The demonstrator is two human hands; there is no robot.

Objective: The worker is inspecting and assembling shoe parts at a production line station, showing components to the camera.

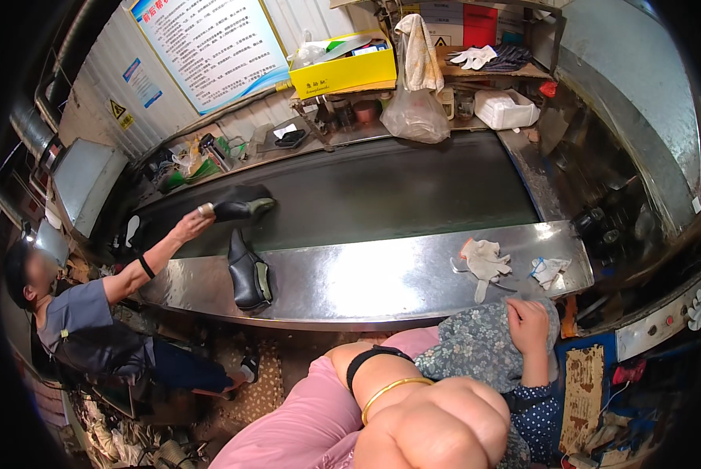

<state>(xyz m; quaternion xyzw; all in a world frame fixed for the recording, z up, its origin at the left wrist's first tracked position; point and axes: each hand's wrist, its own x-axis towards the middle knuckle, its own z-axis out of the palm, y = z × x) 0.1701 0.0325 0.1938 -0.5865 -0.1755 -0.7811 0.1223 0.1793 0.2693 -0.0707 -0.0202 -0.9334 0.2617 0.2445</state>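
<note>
My right hand [528, 324] rests on the grey floral cloth [464, 344] over my lap, its fingers laid along the fabric and holding nothing. A dark polka-dot sleeve covers that arm. Large and close to the camera is my left hand [452, 418], bent at a wrist with a gold bangle [393, 393]; its fingers are hidden. Beyond my lap, a white work glove [485, 262] with an orange cuff lies on the metal ledge [350, 285], beside a crumpled white glove [550, 270]. Farther left on the ledge is a black shoe [246, 275] with a green sole.
Behind the ledge runs a dark belt [397, 187]. At the left, a co-worker's hand [190, 227] holds a small pale cylinder against another dark shoe [245, 205]. A yellow box [343, 66], plastic bag [417, 113] and towel [419, 51] are at the back; a control panel [659, 332] stands right.
</note>
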